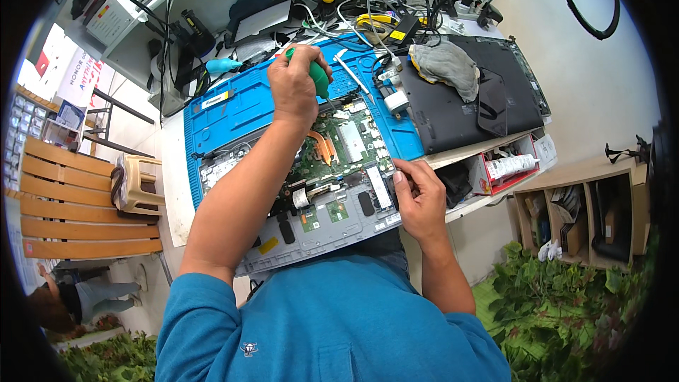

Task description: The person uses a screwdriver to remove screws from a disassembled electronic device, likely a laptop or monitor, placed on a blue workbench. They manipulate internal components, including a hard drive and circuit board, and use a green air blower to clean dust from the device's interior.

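Observation:
An opened laptop base (346, 223) lies in front of me with its green circuit board (327, 163) and copper heat pipe (322, 147) exposed. My left hand (296, 85) is closed around a plump green tool (320, 79) that tapers to a thin tip; its exact kind is unclear. The tip points down at the board's far edge, and I cannot tell whether it touches. With thumb and fingers, my right hand (421, 194) grips the base's right edge. Part of the base is hidden under my left forearm. Its near edge overhangs the bench close to my body.
A blue repair mat (237, 124) lies beneath the base, with a white pen-like tool (353, 74) on it. To the right, a dark laptop (445, 124) carries a grey glove (445, 65) and a phone (493, 102). Cables and a yellow-black box (405, 29) crowd the back.

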Available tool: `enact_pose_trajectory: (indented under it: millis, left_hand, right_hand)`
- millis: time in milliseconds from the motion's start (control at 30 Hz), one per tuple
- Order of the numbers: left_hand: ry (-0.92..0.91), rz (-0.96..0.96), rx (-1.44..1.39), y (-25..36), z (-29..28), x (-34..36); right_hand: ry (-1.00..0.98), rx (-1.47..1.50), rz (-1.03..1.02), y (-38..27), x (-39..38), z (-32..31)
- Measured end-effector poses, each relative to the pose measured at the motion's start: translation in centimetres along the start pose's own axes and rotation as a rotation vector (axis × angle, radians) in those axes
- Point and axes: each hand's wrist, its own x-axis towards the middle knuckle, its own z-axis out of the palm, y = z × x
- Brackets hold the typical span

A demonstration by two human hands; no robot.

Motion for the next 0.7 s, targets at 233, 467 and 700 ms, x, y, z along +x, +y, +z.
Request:
enact_pose_trajectory:
  millis: [233, 467, 700]
  left_hand:
    - [-0.09, 0.055, -0.035, 0.6, -0.1, 0.5]
    - [-0.122, 0.1, -0.041, 1.5, 1.5, 0.4]
    - [-0.219, 0.154, 0.074, -0.8, 3.6, 0.9]
  right_hand:
    - [-0.001, -0.001, -0.013, -0.1, 0.0, 0.1]
    - [-0.013, -0.043, -0.009, -0.3, 0.0, -0.2]
    - [-0.024, -0.029, -0.021, -0.4, -0.1, -0.2]
